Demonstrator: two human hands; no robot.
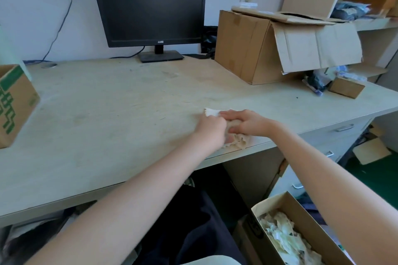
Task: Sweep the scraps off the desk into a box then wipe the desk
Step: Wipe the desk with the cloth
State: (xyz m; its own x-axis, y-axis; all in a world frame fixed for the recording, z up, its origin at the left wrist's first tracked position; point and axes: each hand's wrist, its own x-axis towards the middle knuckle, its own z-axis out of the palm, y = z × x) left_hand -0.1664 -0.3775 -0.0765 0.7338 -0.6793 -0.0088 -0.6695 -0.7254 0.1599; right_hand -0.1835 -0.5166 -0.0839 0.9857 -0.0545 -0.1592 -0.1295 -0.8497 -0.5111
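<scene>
A beige cloth [238, 142] lies on the pale wooden desk [112, 114] close to its front edge, with a white corner sticking out at the far side. My left hand [212, 130] grips the cloth from the left, fingers curled into it. My right hand [247, 122] lies on top of the cloth from the right, fingers extended over it. Below the desk at the lower right stands an open cardboard box [310, 228] holding several pale paper scraps [284, 236].
A black monitor [148, 6] stands at the back of the desk. A large open carton [269, 47] and a small brown box [346, 87] sit at the right. A green-printed box [15, 103] sits at the left edge. Drawers [344, 128] hang under the desk's right side.
</scene>
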